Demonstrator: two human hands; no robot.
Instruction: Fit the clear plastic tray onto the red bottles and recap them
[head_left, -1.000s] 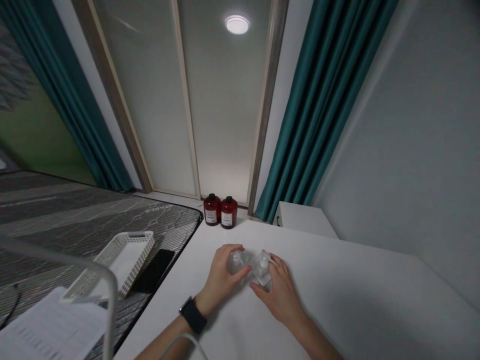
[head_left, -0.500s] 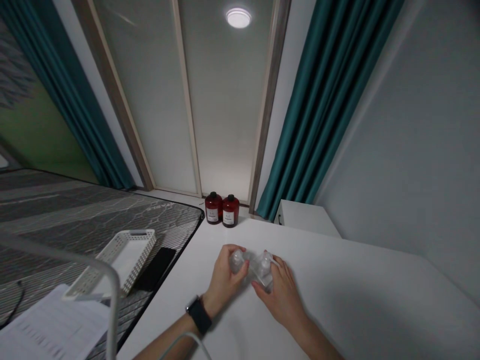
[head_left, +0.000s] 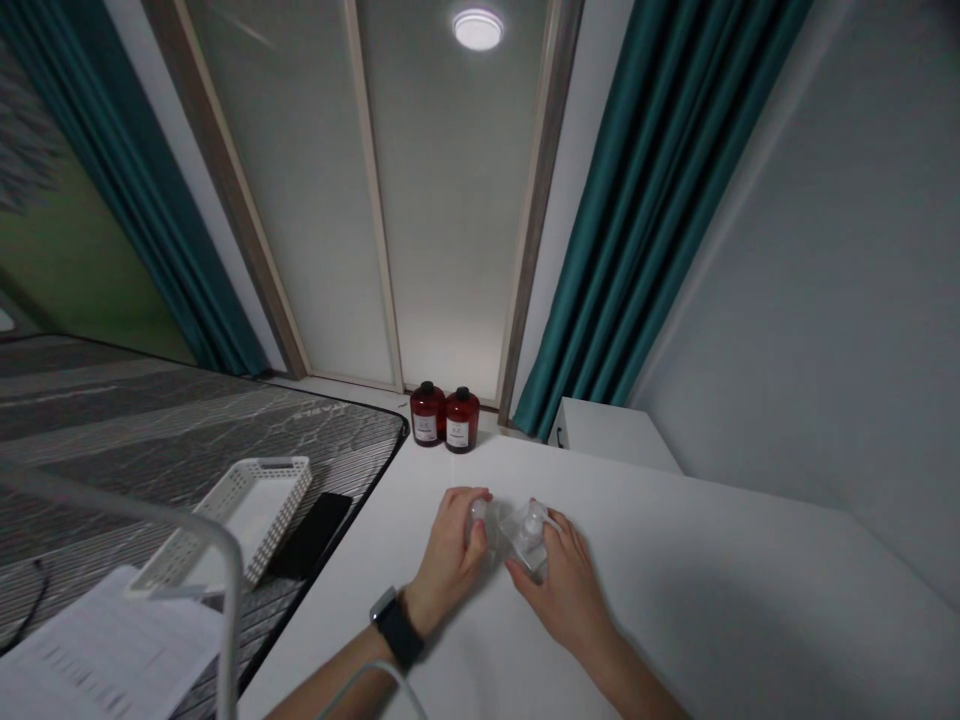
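Over the white table (head_left: 660, 560), my left hand (head_left: 450, 550) curls around a small clear plastic bottle (head_left: 489, 520) with a rounded, see-through top. Part of that bottle is behind my thumb and fingers. My right hand (head_left: 566, 578) grips a second clear bottle (head_left: 529, 535), tilted, with what looks like a pump or spray head under a clear cap. The two bottles are close together between my hands; whether they touch, I cannot tell. A dark watch (head_left: 397, 628) is on my left wrist.
Two dark red bottles (head_left: 461, 420) with black caps stand at the table's far edge. On the striped mattress (head_left: 337, 425) at left lie a white basket (head_left: 296, 490), a black flat object (head_left: 313, 535) and printed paper (head_left: 112, 650). A pale curved bar (head_left: 229, 600) crosses the lower left.
My left thumb and fingers have shifted slightly on the left bottle, and that bottle has moved a little to the right. The right hand has hardly moved.
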